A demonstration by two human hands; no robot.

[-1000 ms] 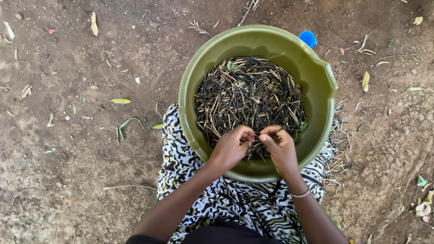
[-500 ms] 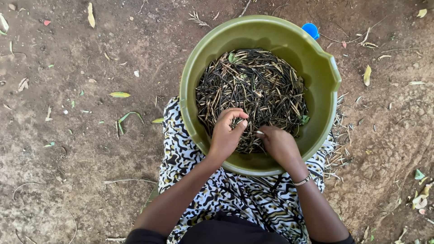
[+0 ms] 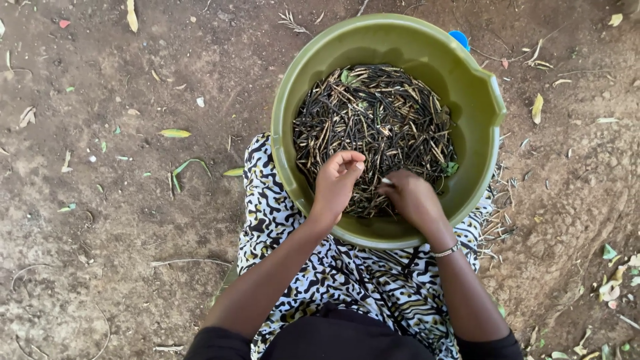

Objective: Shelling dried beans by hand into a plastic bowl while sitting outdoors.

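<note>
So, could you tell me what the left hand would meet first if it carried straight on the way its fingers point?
Probably the heap of dark dry pods in the green basin; the left hand curls just above it.

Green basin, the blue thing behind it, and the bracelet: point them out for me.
green basin point(image 3: 481, 127), head view, bare inner wall on its right.
blue thing point(image 3: 459, 39), head view, its visible top.
bracelet point(image 3: 447, 251), head view, band at the right wrist.

The basin is olive green. The pods in it are black and straw-tan, with a few green leaf bits. The cloth bears a black-and-white squiggle print. A blue lid peeks behind. The ground is reddish brown.
</note>
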